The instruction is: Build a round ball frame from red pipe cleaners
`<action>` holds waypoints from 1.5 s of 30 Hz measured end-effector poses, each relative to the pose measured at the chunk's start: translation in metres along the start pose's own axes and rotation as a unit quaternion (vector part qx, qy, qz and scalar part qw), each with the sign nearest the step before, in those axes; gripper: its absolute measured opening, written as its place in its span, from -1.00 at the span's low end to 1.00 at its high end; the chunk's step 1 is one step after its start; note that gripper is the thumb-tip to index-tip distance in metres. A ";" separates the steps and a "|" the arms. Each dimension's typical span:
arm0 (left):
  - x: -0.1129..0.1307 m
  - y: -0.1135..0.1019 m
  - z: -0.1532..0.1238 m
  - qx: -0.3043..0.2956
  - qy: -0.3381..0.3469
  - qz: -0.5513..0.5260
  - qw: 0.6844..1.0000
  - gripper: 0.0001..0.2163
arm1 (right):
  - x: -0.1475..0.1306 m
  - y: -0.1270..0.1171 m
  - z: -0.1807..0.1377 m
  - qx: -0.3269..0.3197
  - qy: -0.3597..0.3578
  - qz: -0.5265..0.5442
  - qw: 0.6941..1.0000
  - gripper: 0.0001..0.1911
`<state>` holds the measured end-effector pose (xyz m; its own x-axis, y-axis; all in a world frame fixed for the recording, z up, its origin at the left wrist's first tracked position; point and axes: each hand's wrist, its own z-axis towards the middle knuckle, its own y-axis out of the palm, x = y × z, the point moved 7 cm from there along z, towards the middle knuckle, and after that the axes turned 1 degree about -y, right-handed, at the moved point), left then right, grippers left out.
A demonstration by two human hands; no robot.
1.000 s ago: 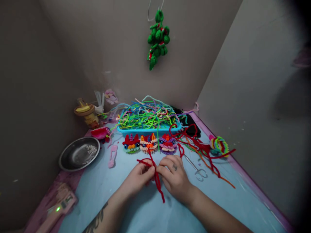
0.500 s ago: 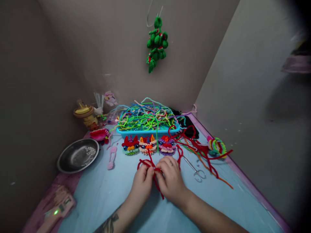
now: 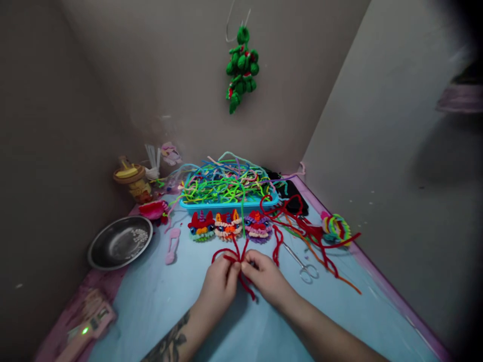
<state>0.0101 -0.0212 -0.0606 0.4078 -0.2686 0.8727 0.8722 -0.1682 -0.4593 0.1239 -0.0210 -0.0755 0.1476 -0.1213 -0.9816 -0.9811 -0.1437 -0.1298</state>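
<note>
Red fuzzy stems (image 3: 249, 290), thin like cord and bent in several directions, are at the near middle, above a smooth blue sheet (image 3: 264, 332). The left hand (image 3: 221, 279) grips them where they cross, thumb pressed against bent fingers; the right hand (image 3: 264, 274) pinches at the same crossing with thumb and forefinger. On the near left is a pale pink plastic device (image 3: 94, 322) with a small green light. To the right of the hands, slim metal scissors (image 3: 296, 258) lie on the sheet, and at the left a round, shiny metal bowl (image 3: 113, 246) contains small white beads (image 3: 139, 236). Just beyond the hands, three ruffled, fuzzy faces (image 3: 228, 226) stand in one row. Behind them, a blue plastic tray (image 3: 230, 204) is heaped with tangled, bright stems (image 3: 226, 186). Farthest, a green ornament (image 3: 242, 68) of rounded, wound lobes hangs before the wall.

Compared with half a second ago, one red end now points upward beside the right thumb, and the right fingers are less curled; the left grip looks almost the same.
</note>
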 end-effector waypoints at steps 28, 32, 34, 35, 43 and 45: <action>-0.024 0.009 0.007 -0.086 -0.218 -0.256 0.938 -0.64 | 0.002 -0.004 0.003 -0.025 -0.037 -0.082 0.996 -0.94; -0.029 0.010 0.006 -0.100 -0.225 -0.230 0.942 -0.65 | 0.004 -0.006 0.002 -0.050 -0.006 -0.021 0.998 -0.95; -0.028 0.010 0.005 -0.125 -0.226 -0.197 0.946 -0.65 | 0.004 -0.011 0.001 -0.048 -0.007 -0.036 0.998 -0.96; -0.027 0.011 0.003 -0.140 -0.224 -0.183 0.947 -0.66 | 0.002 -0.013 0.001 -0.047 -0.018 -0.054 0.997 -0.95; -0.026 0.005 0.003 -0.131 -0.238 -0.184 0.945 -0.67 | -0.007 -0.020 0.004 -0.040 -0.127 -0.111 0.985 -0.87; -0.031 0.001 0.007 -0.076 -0.245 -0.206 0.945 -0.64 | -0.008 -0.027 0.005 0.008 -0.148 -0.079 0.986 -0.79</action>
<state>-0.0004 -0.0067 -0.0870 0.1510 0.3131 0.9376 0.9505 -0.3066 -0.0507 0.1487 -0.0110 -0.0651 0.2586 0.1932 -0.9465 -0.9508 -0.1224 -0.2848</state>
